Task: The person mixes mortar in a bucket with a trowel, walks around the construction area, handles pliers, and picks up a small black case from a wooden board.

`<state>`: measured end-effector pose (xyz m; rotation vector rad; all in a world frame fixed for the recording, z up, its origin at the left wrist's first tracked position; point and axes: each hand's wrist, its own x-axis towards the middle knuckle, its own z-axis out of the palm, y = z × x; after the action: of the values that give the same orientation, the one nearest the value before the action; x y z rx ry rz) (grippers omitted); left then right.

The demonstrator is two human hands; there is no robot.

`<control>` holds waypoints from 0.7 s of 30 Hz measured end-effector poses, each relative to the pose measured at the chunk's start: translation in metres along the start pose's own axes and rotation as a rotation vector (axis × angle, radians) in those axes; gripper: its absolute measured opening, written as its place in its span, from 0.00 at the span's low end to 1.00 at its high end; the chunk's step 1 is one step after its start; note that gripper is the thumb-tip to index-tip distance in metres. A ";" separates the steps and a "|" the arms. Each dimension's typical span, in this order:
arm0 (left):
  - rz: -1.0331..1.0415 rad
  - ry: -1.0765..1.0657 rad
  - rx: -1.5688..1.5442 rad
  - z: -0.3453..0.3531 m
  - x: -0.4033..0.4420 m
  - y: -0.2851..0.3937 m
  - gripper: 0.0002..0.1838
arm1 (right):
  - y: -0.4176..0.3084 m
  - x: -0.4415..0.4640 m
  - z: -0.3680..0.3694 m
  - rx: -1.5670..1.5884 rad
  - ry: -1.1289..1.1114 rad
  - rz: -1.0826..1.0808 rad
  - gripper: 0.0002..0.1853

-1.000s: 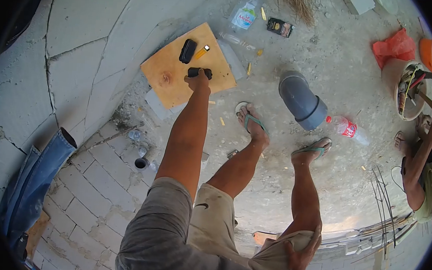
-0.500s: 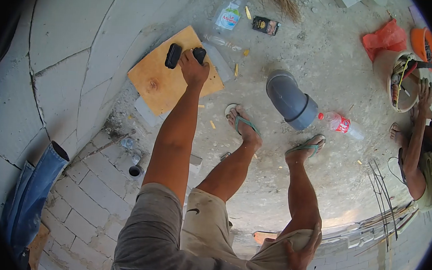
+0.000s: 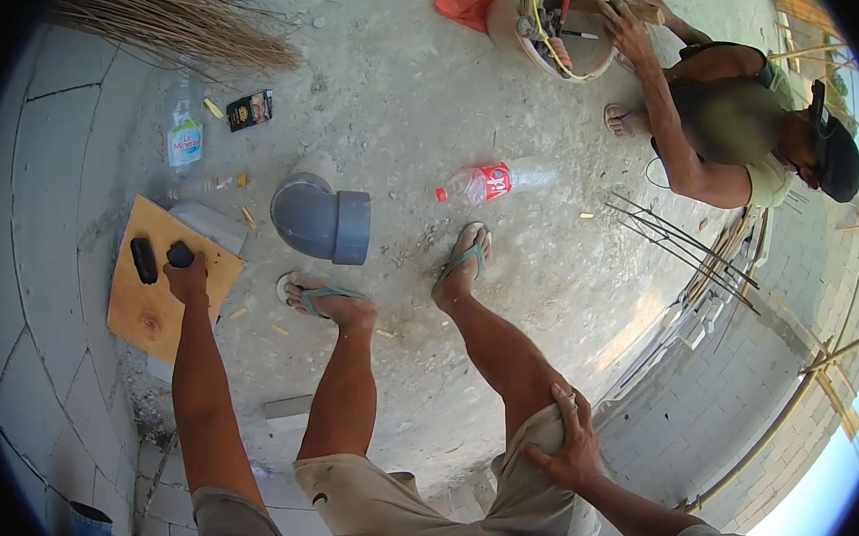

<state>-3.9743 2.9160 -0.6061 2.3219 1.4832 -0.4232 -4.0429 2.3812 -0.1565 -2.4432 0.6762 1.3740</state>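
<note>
My left hand (image 3: 188, 281) is closed on a small black object (image 3: 180, 254), whose kind I cannot make out. It is over a wooden board (image 3: 152, 322) beside the wall. A second black, oblong item (image 3: 143, 260) lies on the board just left of that hand. My right hand (image 3: 568, 449) rests on my thigh at the hem of my shorts, fingers apart, holding nothing. Between the board and my feet lies a grey pipe elbow (image 3: 319, 219). A plastic bottle with a red label (image 3: 496, 181) lies beyond my right foot.
A person (image 3: 723, 129) crouches at upper right, holding a piece of wood (image 3: 622, 10) by a bucket of tools (image 3: 553, 63). A twig broom (image 3: 178, 19), another bottle (image 3: 185, 136) and a black packet (image 3: 250, 111) lie at upper left. Thin rods (image 3: 685, 248) lie at right.
My view has swung right, so the board and pipe elbow appear further left and the other person shows more fully. My left hand stays at the black object, my right on my thigh.
</note>
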 end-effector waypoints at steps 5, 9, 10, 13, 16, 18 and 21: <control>0.051 0.070 -0.032 0.018 -0.028 -0.022 0.39 | 0.009 0.003 -0.003 -0.029 -0.032 0.017 0.53; 0.042 0.056 -0.077 -0.001 -0.085 -0.005 0.35 | 0.012 0.004 -0.009 -0.022 -0.070 0.034 0.52; 0.036 0.045 -0.227 0.013 -0.086 -0.027 0.33 | 0.014 0.002 -0.008 -0.018 -0.078 0.042 0.52; -0.060 -0.078 -0.511 -0.042 -0.173 0.020 0.28 | 0.023 0.000 -0.008 -0.024 -0.100 -0.012 0.53; -0.092 -0.375 -0.845 -0.081 -0.258 0.042 0.21 | 0.035 -0.005 0.001 -0.067 0.033 -0.062 0.49; -0.070 -0.704 -0.921 -0.117 -0.321 0.064 0.22 | 0.030 -0.009 -0.004 -0.081 0.182 -0.211 0.45; 0.165 -0.970 -0.864 -0.161 -0.421 0.099 0.27 | 0.026 -0.015 -0.009 0.173 0.239 -0.373 0.37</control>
<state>-4.0452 2.6096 -0.2683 1.2223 0.7374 -0.5852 -4.0567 2.3592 -0.1388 -2.4541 0.3424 0.8580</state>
